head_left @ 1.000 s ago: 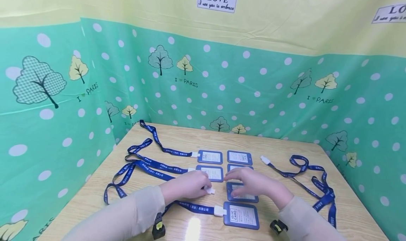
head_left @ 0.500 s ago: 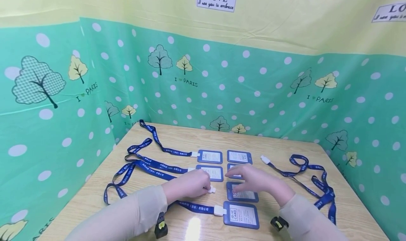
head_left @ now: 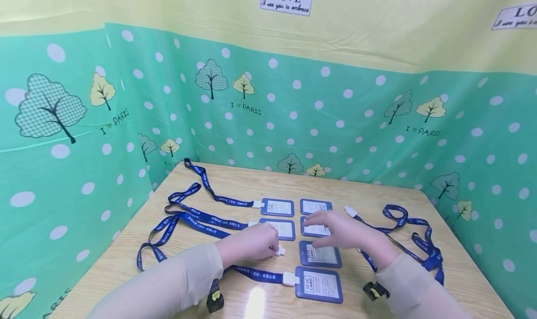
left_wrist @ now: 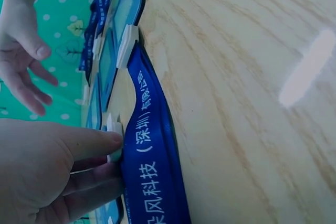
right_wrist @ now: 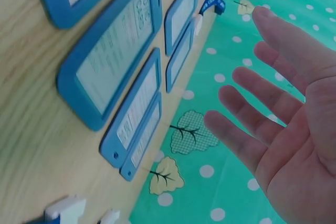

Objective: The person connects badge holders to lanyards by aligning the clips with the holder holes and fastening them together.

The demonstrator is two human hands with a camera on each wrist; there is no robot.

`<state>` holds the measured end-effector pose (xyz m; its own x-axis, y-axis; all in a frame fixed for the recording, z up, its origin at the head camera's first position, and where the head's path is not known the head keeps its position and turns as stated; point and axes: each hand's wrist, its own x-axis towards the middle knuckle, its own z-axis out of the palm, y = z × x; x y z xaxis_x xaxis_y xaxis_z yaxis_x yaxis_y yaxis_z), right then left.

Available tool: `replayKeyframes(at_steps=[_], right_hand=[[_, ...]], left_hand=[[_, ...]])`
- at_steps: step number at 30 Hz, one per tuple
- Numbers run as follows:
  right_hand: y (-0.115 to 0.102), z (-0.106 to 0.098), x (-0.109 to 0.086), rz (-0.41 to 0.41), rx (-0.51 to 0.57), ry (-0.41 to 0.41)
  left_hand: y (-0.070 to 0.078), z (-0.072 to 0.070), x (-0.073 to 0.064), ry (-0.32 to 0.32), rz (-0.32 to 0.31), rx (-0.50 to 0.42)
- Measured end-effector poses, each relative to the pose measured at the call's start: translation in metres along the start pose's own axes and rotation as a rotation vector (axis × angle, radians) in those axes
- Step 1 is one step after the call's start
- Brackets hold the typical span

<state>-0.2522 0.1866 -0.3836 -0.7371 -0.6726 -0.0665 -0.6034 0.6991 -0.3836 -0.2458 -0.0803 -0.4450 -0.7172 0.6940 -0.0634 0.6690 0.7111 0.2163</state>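
Well inside the far edge of the bench [head_left: 243, 181], the left hand [head_left: 251, 244] pinched a white clip [head_left: 281, 251]; the right hand [head_left: 350, 232] hung wide above blue badges [head_left: 326, 259].

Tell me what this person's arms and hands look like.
The left hand and right hand are bare, without gloves. The left sleeve and right sleeve are plain pale beige. By each cuff sits a small black device: left device, right device, each marked yellowish.

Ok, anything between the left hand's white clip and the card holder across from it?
Nothing visible: in the head view, only wooden tabletop shows between the white clip and the blue ID card holder. The right hand overlaps its far edge, outside that gap.
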Motion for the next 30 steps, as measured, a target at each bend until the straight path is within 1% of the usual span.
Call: replayKeyframes(at_steps=[6,10,13,19,24,30], right_hand=[[0.004,-0.005,-0.008,0.007,-0.031,0.031],[0.008,-0.009,-0.014,0.021,-0.06,0.052],[0.01,-0.011,-0.018,0.029,-0.057,0.058],[0.015,-0.013,-0.025,0.053,-0.06,0.047],[0.019,-0.013,-0.028,0.069,-0.069,0.028],[0.019,-0.012,-0.033,0.101,-0.052,-0.009]], left_hand=[[0.002,-0.002,0.001,-0.017,-0.01,0.008],[0.002,-0.005,0.0,-0.023,-0.028,-0.007],[0.003,-0.006,-0.001,-0.025,-0.036,-0.017],[0.003,-0.006,-0.001,-0.027,-0.032,-0.013],[0.002,-0.006,0.0,-0.037,-0.045,-0.02],[0.003,-0.007,0.0,-0.034,-0.029,-0.013]])
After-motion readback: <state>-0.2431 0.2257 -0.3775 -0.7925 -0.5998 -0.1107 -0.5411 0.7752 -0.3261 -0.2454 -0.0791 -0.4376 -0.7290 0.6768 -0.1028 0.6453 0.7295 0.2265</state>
